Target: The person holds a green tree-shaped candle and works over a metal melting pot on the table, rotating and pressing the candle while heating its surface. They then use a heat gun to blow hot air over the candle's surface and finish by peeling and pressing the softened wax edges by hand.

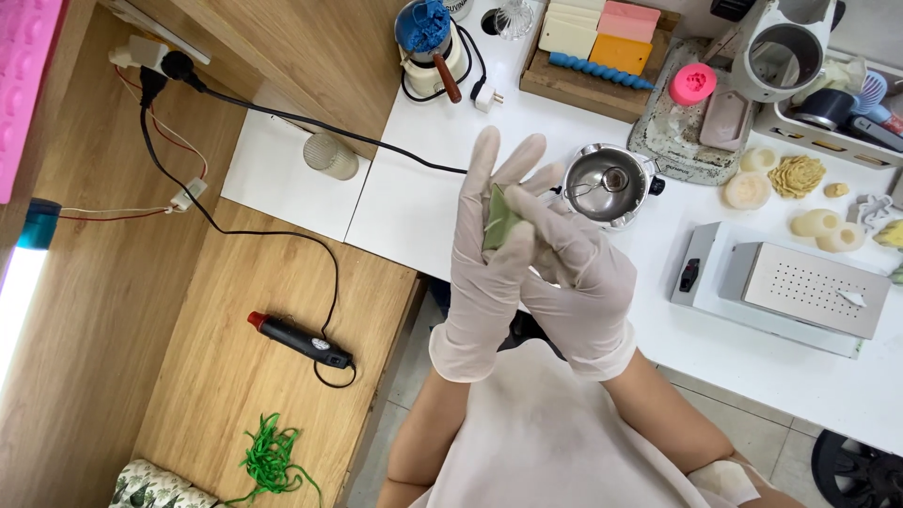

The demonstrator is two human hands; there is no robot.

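Observation:
Both my hands wear thin white gloves and are raised together above the white table's front edge. Between them is a small flat green piece (499, 218), probably wax or soap. My left hand (486, 254) stands upright with its fingers spread and backs the piece. My right hand (576, 273) presses against it from the right, thumb and fingers on its face. Just behind the hands stands a small steel pot (602, 183) with a metal tool lying inside it.
The white table (414, 202) holds a flat steel appliance (800, 285), pale flower-shaped pieces (795, 176), a wooden tray of coloured bars (593, 56), a pink mould (693, 84), a blue-topped device (428, 42). On the wooden surface left: black heat tool (299, 339), green string (273, 461), a ribbed glass (330, 155).

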